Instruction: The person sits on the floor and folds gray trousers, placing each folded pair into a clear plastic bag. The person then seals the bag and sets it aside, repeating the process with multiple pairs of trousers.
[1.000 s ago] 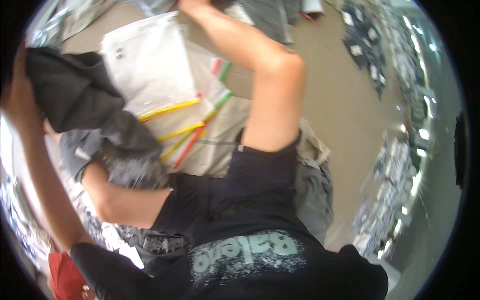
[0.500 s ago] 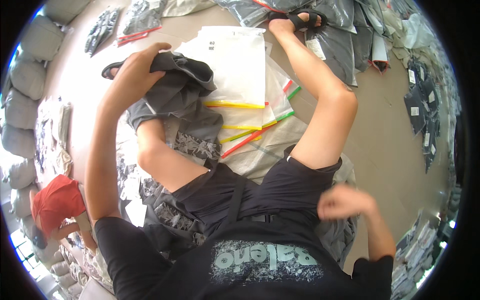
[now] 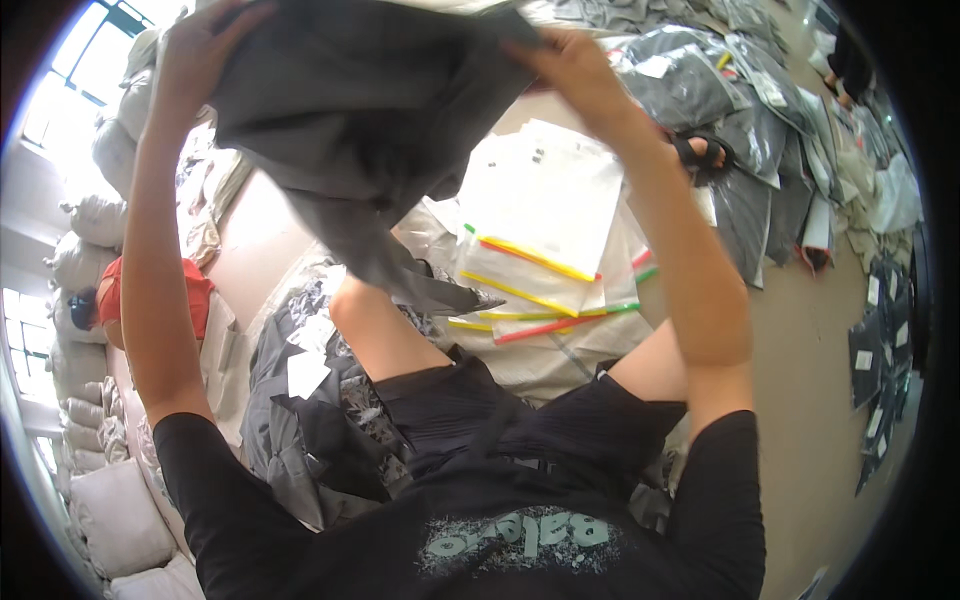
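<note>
A dark grey garment [image 3: 350, 110] hangs stretched between my raised hands at the top of the view. My left hand [image 3: 205, 40] is closed on its left upper corner, and my right hand [image 3: 578, 75] grips the right one. The lower part of the cloth droops over my left leg; its exact cut cannot be made out. Beyond my lap lies a stack of whitish plastic zip bags [image 3: 545, 190] with yellow, red and green edges. At my left side is a heap of grey and leaf-patterned garments [image 3: 300, 440] with white tags.
Bagged dark garments [image 3: 740, 190] are piled by my right foot. More tagged dark pieces [image 3: 868, 360] lie on the floor at the right. Stuffed pale sacks [image 3: 120, 510] line the left wall. A person in a red top [image 3: 195, 300] bends over at the left.
Both hands have risen, and the right has come from beside my hip to take the garment's other side. The garment has been lifted off my left leg and spread out.
</note>
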`<state>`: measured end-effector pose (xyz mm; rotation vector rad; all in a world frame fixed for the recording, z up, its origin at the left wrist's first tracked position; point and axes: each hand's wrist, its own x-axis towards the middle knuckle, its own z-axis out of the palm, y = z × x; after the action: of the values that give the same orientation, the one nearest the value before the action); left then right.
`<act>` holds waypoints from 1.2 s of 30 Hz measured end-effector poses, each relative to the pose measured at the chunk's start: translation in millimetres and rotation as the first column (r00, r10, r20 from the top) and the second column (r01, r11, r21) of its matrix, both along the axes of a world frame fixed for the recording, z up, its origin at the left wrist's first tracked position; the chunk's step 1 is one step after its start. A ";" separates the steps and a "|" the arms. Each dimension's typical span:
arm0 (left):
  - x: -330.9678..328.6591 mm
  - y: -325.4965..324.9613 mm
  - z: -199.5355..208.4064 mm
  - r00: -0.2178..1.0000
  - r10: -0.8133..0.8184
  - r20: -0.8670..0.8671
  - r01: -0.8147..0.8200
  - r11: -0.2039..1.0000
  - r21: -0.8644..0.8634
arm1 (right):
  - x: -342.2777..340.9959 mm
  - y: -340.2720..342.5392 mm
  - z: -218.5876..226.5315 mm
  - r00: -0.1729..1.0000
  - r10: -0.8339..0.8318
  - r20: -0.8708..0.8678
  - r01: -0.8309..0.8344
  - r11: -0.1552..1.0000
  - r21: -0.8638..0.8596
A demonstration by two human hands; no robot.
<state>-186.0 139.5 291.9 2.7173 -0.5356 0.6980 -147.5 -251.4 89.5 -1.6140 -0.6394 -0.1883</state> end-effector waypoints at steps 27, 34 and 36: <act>-28.6 -5.5 -68.7 0.949 -0.310 0.052 0.311 0.899 -0.310 | -75.1 -90.9 151.4 0.961 -0.037 -0.273 0.014 0.996 -0.086; 16.5 -11.5 -114.5 0.975 -0.211 -0.070 0.189 0.953 -0.235 | -11.1 -123.8 83.8 0.984 -0.048 0.171 0.152 0.730 -0.667; 5.0 -36.9 -111.0 0.956 -0.293 0.000 0.260 0.849 -0.460 | 0.0 -167.8 80.0 0.972 -0.227 -0.057 0.194 0.920 -0.341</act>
<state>-181.0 102.7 181.0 2.1603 -0.6385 0.5626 -147.5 -419.2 169.5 -2.0097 -0.4368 -0.1648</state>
